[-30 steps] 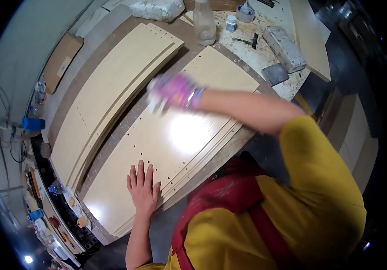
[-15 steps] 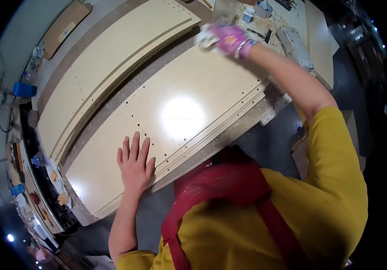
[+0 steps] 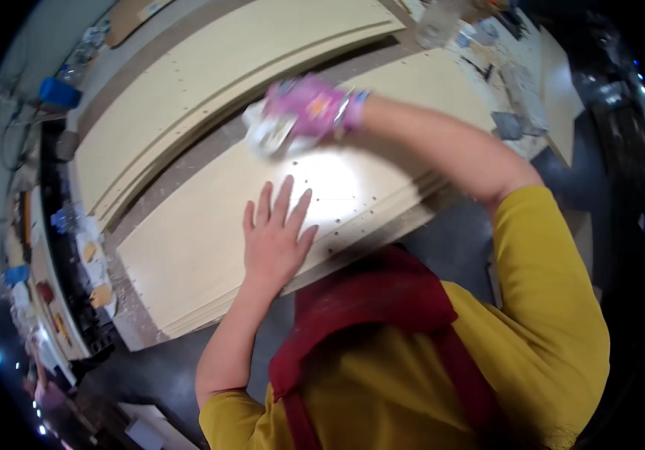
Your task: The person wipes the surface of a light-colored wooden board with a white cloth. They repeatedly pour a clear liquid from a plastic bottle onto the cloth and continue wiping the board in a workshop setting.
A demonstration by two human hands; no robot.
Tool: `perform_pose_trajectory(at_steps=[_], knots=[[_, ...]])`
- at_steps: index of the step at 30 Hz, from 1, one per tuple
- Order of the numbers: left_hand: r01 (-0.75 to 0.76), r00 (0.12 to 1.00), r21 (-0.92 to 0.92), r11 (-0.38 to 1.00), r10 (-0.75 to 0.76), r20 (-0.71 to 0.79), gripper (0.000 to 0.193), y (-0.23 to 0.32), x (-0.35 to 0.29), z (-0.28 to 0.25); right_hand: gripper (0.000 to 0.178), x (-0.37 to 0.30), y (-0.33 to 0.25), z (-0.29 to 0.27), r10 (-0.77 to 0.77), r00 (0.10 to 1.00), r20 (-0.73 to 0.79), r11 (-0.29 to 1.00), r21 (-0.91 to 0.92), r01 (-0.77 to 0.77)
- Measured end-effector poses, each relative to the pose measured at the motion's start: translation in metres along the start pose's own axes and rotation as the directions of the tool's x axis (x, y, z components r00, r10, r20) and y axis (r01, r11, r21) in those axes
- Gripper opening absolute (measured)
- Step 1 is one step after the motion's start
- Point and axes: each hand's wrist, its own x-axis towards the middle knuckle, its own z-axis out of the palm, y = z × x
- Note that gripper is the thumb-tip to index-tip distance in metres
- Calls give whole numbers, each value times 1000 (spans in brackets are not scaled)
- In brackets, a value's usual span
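My bare left hand [image 3: 276,241] lies flat with fingers spread on the top board of the near stack of cream-coloured panels [image 3: 187,251], beside a line of small drilled holes. My right hand [image 3: 311,109], in a pink glove with a flower pattern, is closed around a crumpled white cloth [image 3: 268,133]. Motion blurs this hand slightly. The cloth is at the curved far edge of the top board, ahead of my left fingertips. Bright glare lies on the board under my right forearm.
A second stack of curved cream panels [image 3: 210,60] lies behind, across a narrow gap on the workbench [image 3: 133,330]. At the back right are a clear plastic container [image 3: 436,22] and a grey-white block [image 3: 523,97]. A blue container [image 3: 60,93] stands at the left.
My right hand has swept the cloth leftward along the near board from its far right end. My left hand stays flat on about the same spot while the whole view has shifted.
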Motion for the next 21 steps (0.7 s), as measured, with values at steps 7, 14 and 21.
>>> perform_pose_trajectory(at_steps=[7,14,21], knots=[[-42,999,-66,997,40,-37,54,0,2,8,36,-61,67,-22,404,914,-23,915,5,-404],[-91,995,-151,984,82,-62,53,-30,-8,12,44,91,-83,42,115,968,222,921,343,-188],[-70,987,-160,985,44,-156,54,-72,-30,-2,42,85,-49,15,-220,871,439,956,275,103]])
